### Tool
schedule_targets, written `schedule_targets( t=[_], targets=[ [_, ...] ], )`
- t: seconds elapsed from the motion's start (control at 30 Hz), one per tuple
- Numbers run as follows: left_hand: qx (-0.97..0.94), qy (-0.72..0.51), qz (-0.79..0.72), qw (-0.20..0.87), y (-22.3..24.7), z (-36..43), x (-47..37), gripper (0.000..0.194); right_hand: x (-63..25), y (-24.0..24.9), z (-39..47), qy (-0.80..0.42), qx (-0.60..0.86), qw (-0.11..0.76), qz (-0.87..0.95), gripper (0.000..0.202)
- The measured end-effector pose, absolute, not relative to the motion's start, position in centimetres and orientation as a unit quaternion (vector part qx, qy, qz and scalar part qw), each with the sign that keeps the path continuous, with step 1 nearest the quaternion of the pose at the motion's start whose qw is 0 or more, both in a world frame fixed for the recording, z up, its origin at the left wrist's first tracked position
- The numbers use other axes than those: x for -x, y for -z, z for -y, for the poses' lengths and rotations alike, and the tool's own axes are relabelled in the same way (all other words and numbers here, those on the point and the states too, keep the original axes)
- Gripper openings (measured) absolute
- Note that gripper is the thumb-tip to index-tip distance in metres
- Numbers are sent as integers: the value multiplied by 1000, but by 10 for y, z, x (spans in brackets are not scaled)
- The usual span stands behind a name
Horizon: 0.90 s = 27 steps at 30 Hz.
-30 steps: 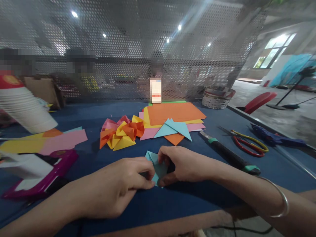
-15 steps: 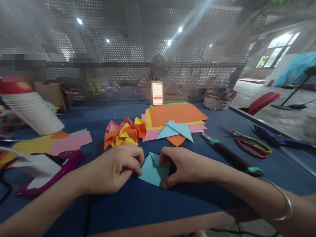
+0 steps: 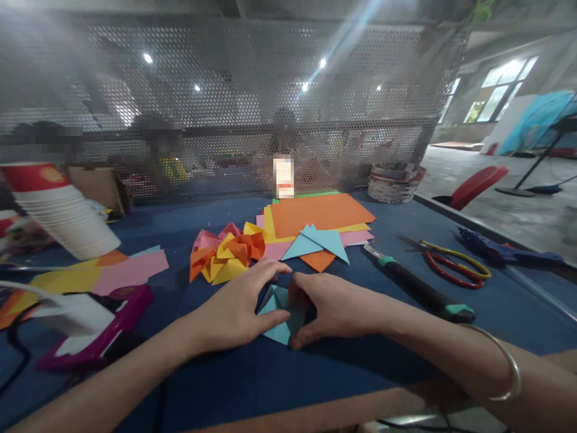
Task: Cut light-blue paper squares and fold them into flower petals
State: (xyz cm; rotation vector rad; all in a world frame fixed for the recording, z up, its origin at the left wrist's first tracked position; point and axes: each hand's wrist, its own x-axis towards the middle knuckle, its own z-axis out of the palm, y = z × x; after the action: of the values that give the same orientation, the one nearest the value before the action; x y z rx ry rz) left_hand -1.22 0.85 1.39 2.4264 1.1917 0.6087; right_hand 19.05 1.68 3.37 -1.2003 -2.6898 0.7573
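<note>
A light-blue folded piece of paper [image 3: 276, 332] lies on the blue tabletop between my hands. My right hand [image 3: 338, 305] grips its right side, thumb at the near edge and curled fingers at the far side. Over its left part reaches my left hand [image 3: 234, 310], thumb apart from the stretched fingers, the thumb lying over the paper. Just beyond are two more light-blue folded pieces [image 3: 315, 242], resting on coloured sheets. To their left sits a cluster of folded orange, yellow and pink paper [image 3: 228, 251].
A stack of coloured sheets [image 3: 322, 215] lies behind. On the right are a utility knife [image 3: 417, 282], scissors [image 3: 455, 264] and a blue glue gun [image 3: 500, 249]. Stacked paper cups [image 3: 67, 210] and a purple power strip [image 3: 103, 328] stand left. A woven basket [image 3: 394, 182] is at the back.
My left hand has moved right and over the paper, its fingers opening from a curl. My right hand keeps its grip. The whole view has shifted slightly.
</note>
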Motion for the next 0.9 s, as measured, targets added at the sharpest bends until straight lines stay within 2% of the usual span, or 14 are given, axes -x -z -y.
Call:
schedule_targets(
  t=[0.17,0.3,0.47,0.6,0.7,0.8,0.9],
  targets=[
    [-857,-190,-434,203,-12,-15,17,33,-192,-33,-16,-247,394,57,884,52],
    [-861,-159,-439,203,-16,-18,19,30,-193,-30,-17,-250,389,73,884,55],
    [-839,-116,-459,268,-20,-17,26,28,-193,-29,-18,-235,375,90,892,58],
    [-838,-117,-458,274,-22,-15,33,31,-192,-30,-18,-237,378,79,892,59],
    [-836,-125,-461,270,-20,-13,34,24,-192,-31,-17,-247,383,77,887,60],
    [-824,-143,-464,291,-18,-11,32,12,-192,-33,-17,-245,377,71,891,55],
    [-793,-189,-465,346,-17,-10,31,10,-192,-34,-17,-227,358,61,904,44]
  ],
)
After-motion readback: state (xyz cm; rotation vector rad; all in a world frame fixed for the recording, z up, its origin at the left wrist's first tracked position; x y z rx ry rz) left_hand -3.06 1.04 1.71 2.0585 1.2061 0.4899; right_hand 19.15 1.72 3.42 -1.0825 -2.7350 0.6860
